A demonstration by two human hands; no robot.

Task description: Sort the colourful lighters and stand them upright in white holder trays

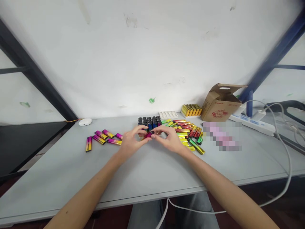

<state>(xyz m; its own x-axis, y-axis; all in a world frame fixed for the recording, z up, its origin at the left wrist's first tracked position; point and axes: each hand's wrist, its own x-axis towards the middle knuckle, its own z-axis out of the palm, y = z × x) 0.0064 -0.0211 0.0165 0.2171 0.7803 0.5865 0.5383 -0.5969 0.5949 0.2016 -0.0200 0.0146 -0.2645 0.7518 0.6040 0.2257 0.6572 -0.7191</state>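
Above the middle of the table, my left hand [131,140] and my right hand [169,138] come together on a small shiny purple casing with a black end [149,135]. The left fingers pinch its body, while the right thumb and fingers close round the black end. Just behind the hands, a block of upright black-topped casings [149,121] stands in rows, partly hidden by my fingers. Several loose purple-and-yellow casings [99,139] lie left of my left hand. Right of my right hand is a pile of green, yellow and red casings [190,131].
Against the wall stand a white perforated tray [168,114], a tray of upright yellow cylinders [192,110] and an open cardboard box [220,103]. A white power strip [254,124] and a loose cable [288,159] lie to the right. A white oval object [85,122] rests at left.
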